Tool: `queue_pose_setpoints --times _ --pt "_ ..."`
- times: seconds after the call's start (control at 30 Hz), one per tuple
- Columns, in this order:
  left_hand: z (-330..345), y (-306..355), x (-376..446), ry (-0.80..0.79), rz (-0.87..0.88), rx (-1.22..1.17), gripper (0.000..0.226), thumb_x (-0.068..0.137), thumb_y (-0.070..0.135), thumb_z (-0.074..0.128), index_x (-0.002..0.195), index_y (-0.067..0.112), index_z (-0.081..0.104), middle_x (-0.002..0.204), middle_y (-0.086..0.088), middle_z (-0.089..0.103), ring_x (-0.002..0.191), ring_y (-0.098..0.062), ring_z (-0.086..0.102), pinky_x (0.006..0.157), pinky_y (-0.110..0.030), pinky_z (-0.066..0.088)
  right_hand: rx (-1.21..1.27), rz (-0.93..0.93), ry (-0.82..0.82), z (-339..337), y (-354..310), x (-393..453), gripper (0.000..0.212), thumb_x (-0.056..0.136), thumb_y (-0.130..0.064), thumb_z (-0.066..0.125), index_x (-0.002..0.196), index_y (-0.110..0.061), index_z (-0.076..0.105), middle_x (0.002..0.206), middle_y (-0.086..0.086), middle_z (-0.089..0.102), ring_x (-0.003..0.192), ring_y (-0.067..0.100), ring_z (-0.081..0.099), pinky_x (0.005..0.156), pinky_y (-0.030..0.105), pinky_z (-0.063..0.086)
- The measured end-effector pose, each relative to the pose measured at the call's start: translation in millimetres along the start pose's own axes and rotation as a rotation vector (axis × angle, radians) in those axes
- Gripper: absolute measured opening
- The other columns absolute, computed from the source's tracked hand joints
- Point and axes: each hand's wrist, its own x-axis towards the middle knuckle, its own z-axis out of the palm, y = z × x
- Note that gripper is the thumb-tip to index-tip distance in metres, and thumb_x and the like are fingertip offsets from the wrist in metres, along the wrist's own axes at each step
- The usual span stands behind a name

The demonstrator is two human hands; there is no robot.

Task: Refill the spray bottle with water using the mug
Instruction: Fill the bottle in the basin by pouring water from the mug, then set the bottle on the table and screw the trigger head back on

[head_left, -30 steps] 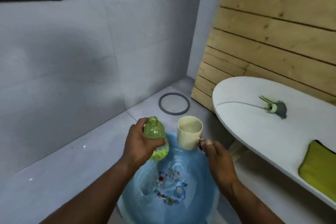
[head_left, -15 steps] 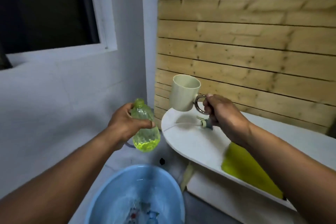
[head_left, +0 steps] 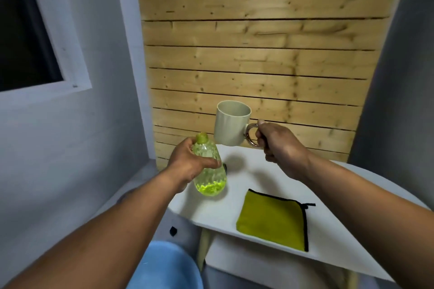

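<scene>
Hands [head_left: 187, 162], bottle [head_left: 209, 178], mug [head_left: 231, 125] now over table [head_left: 246, 171]

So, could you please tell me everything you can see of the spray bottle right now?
The spray bottle is small, translucent yellow-green plastic with a bumpy textured body and a narrow neck, its spray head off. It is roughly upright, tilted slightly, held in the air over the near end of the white table. The left hand wraps around its upper body. Bright liquid shows near its base. The mug hangs just above and beside it, apart.
</scene>
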Motion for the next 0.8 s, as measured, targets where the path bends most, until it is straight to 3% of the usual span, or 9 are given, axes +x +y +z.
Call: queue_pose_setpoints --times 0.07,0.2,0.3,0.43,0.53,0.8 --pt "15 0 2 -0.037 -0.004 0.012 0.075 0.059 0.005 0.095 0.123 0.023 0.060 0.108 0.002 0.068 0.087 -0.011 0.066 0.066 -0.024 0.054 0.009 0.013 0.017 -14 4 1 0.028 0.100 -0.039 0.041 0.085 -0.017 0.048 0.066 0.001 0.042 0.053 0.015 0.028 0.050 0.028 0.025" --pt "40 -10 10 -0.074 -0.011 0.071 0.077 0.055 0.010 0.096 0.123 0.026 0.061 0.112 -0.002 0.069 0.096 -0.022 0.070 0.083 -0.036 0.060 -0.002 0.072 0.067 -43 18 5 0.029 0.098 -0.041 0.042 0.083 -0.017 0.048 0.068 0.002 0.043 0.054 0.015 0.028 0.050 0.029 0.025" --pt "55 -18 16 -0.108 -0.004 0.103 0.074 0.057 0.009 0.096 0.118 0.029 0.060 0.111 0.000 0.068 0.097 -0.021 0.069 0.085 -0.035 0.059 -0.025 0.109 0.115 -62 32 7 0.035 0.096 -0.046 0.045 0.078 -0.016 0.047 0.071 0.004 0.042 0.057 0.017 0.027 0.053 0.031 0.025" --pt "66 -25 21 -0.137 -0.003 0.131 0.079 0.058 0.008 0.096 0.127 0.024 0.059 0.114 -0.001 0.067 0.100 -0.023 0.067 0.088 -0.037 0.058 -0.091 0.139 0.173 -93 54 10 0.042 0.096 -0.051 0.047 0.072 -0.016 0.046 0.071 0.005 0.042 0.059 0.018 0.030 0.056 0.031 0.028" --pt "66 -28 23 -0.156 0.005 0.144 0.076 0.061 0.005 0.094 0.125 0.023 0.059 0.106 0.001 0.066 0.092 -0.018 0.065 0.080 -0.031 0.053 -0.146 0.193 0.155 -120 78 12 0.041 0.098 -0.050 0.043 0.074 -0.016 0.043 0.072 0.005 0.041 0.058 0.017 0.030 0.056 0.030 0.030" --pt "63 -39 32 -0.180 -0.001 0.138 0.077 0.061 0.002 0.094 0.129 0.020 0.060 0.103 -0.001 0.068 0.092 -0.020 0.067 0.087 -0.040 0.057 -0.212 0.303 0.030 -142 136 27 0.042 0.101 -0.046 0.038 0.070 -0.018 0.041 0.068 0.001 0.046 0.051 0.012 0.030 0.052 0.027 0.028"
